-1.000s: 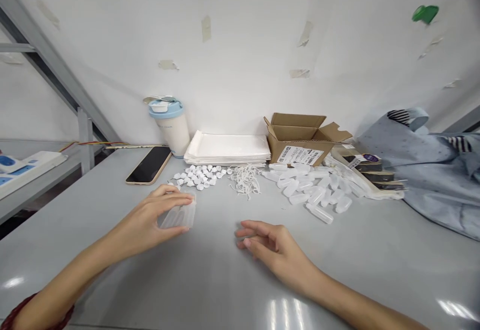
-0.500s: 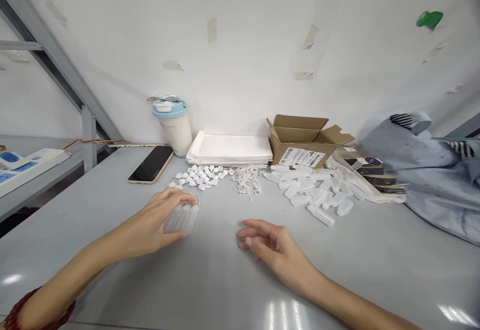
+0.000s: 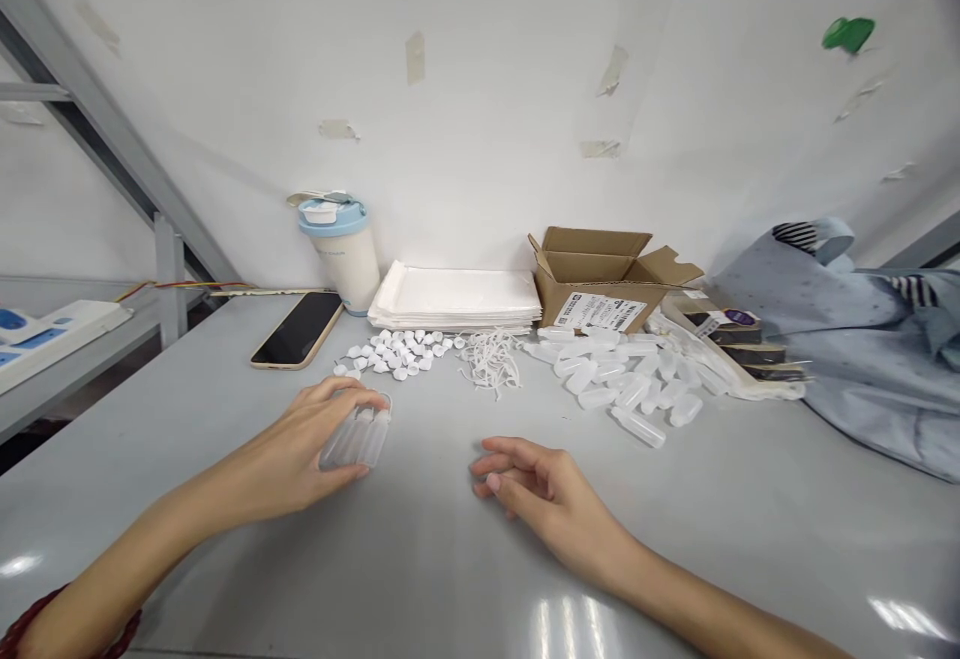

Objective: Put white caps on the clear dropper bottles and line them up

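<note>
a person's left hand point(image 3: 311, 444) clasps a row of clear bottles point(image 3: 369, 439) left of center over a gray tabletop point(image 3: 450, 569), its fingers and thumb clamped on opposite ends. the right hand point(image 3: 551, 484) holds nothing, fingers loosely curled and slightly spread, well apart from the row. beyond them lie white caps point(image 3: 405, 351), a tangle of thin white pieces point(image 3: 493, 359) and a heap of loose bottles point(image 3: 634, 389), backed by white packets point(image 3: 465, 294) and an open cardboard box point(image 3: 600, 309). by the look of it, one handful is lined up while most parts lie loose; whether the held bottles are capped cannot be told.
</note>
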The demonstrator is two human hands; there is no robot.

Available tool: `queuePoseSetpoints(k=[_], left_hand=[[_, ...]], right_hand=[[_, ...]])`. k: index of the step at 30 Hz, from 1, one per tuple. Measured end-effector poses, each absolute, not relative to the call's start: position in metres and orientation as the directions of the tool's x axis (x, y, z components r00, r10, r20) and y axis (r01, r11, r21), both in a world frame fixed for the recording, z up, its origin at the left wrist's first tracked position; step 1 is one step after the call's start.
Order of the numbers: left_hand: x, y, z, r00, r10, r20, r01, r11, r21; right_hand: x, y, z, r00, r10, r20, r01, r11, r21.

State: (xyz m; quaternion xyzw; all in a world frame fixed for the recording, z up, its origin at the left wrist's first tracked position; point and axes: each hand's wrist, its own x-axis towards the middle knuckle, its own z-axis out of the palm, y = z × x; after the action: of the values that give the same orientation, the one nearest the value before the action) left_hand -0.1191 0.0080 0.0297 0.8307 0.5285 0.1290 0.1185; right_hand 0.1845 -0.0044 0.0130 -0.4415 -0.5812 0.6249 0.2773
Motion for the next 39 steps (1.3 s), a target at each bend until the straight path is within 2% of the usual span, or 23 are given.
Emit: queuePoseSetpoints(k=[10, 15, 17, 23, 27, 30, 34, 37, 39], left_hand=[[-0.1, 0.011, 0.04, 0.428, 0.889, 0.161, 0.821, -0.457, 0.343], [-0.052, 0.03, 0.045, 0.523, 0.804, 0.282, 0.753, -0.591, 0.289], [-0.033, 0.039, 0.042, 0.581, 0.761, 0.29, 0.718, -0.647, 0.259], [0.004, 0.057, 0.026, 0.651, 0.726, 0.221, 0.714, -0.685, 0.147], [0.007, 0.057, 0.012, 0.65, 0.71, 0.273, 0.716, -0.691, 0.092], [0.003, 0.055, 0.006, 0.634, 0.699, 0.329, 0.716, -0.692, 0.09], [-0.003, 0.051, 0.008, 0.595, 0.705, 0.385, 0.708, -0.687, 0.164], [-0.004, 0.048, 0.014, 0.515, 0.725, 0.458, 0.688, -0.668, 0.283], [-0.004, 0.046, 0.019, 0.441, 0.743, 0.504, 0.674, -0.645, 0.36]], right_hand=[[0.183, -0.002, 0.014, -0.461, 0.86, -0.218, 0.193, -0.142, -0.971], [0.183, -0.002, 0.013, -0.462, 0.864, -0.201, 0.192, -0.124, -0.974], [0.183, -0.002, 0.014, -0.458, 0.868, -0.194, 0.195, -0.114, -0.974], [0.19, 0.005, 0.022, -0.433, 0.899, -0.065, 0.334, 0.093, -0.938], [0.206, 0.024, 0.024, -0.386, 0.917, 0.103, 0.495, 0.299, -0.816], [0.222, 0.042, 0.023, -0.346, 0.907, 0.24, 0.656, 0.417, -0.63], [0.24, 0.058, 0.029, -0.206, 0.937, 0.282, 0.872, 0.307, -0.381], [0.245, 0.062, 0.036, -0.103, 0.974, 0.201, 0.962, 0.149, -0.23], [0.245, 0.062, 0.038, -0.054, 0.985, 0.161, 0.981, 0.082, -0.173]])
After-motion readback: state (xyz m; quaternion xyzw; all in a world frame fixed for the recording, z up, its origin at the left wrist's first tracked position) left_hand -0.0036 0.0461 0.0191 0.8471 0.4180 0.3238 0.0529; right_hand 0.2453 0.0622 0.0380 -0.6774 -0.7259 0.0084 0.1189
